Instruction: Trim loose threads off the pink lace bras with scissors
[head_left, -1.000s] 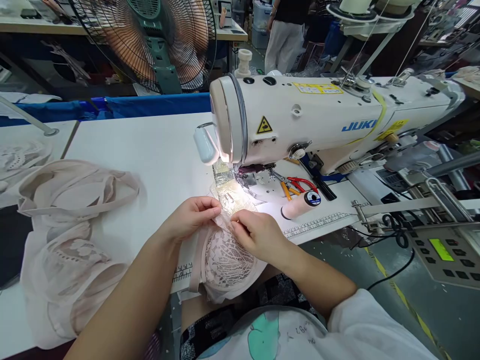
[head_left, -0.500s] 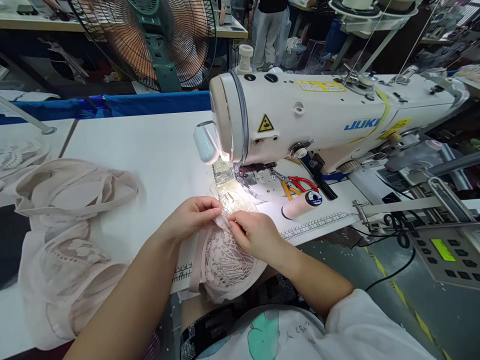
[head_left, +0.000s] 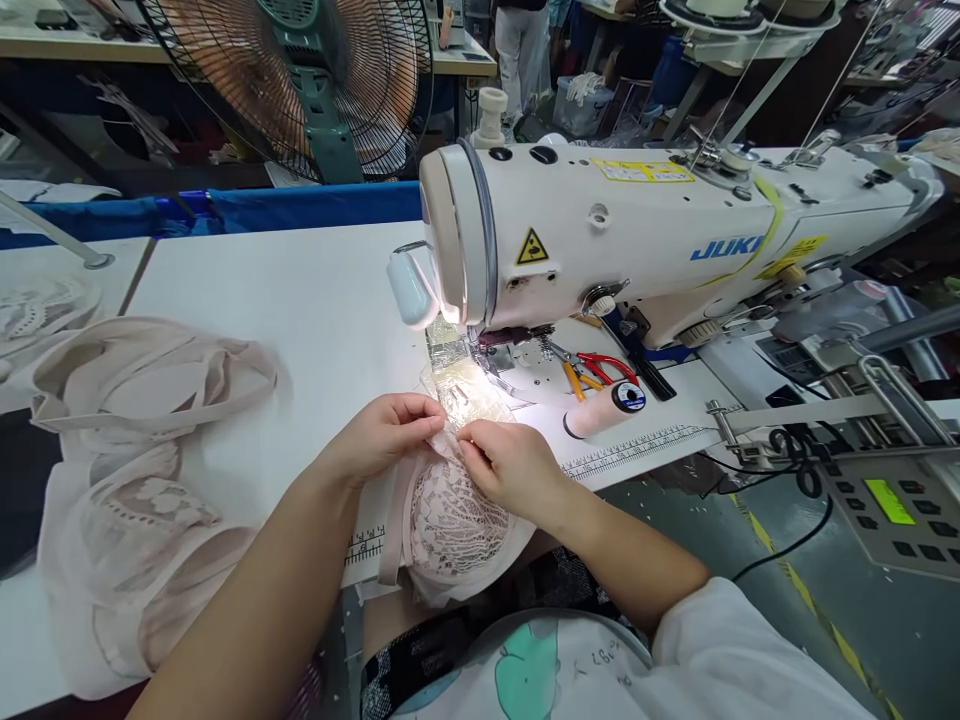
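A pale pink lace bra (head_left: pixel 459 520) hangs over the front edge of the sewing table, its cup facing up. My left hand (head_left: pixel 386 430) pinches the top edge of the bra between thumb and fingers. Close beside it, my right hand (head_left: pixel 517 468) grips the same edge, fingers curled. The two hands are nearly touching, just in front of the sewing machine's needle area. Under the lamp light, a shiny clear-taped patch (head_left: pixel 466 390) lies on the table right behind the fingertips.
A white sewing machine (head_left: pixel 600 220) stands behind my hands. To the right lie a pink thread spool (head_left: pixel 604 409), red-handled pliers (head_left: pixel 609 368) and orange-handled snips (head_left: pixel 576 382). More pink bras (head_left: pixel 142 500) are piled at left. A fan (head_left: pixel 300 80) and a person (head_left: pixel 520 50) are beyond.
My hands and the bra have hardly moved. In the background, the standing person has shifted slightly to the left.
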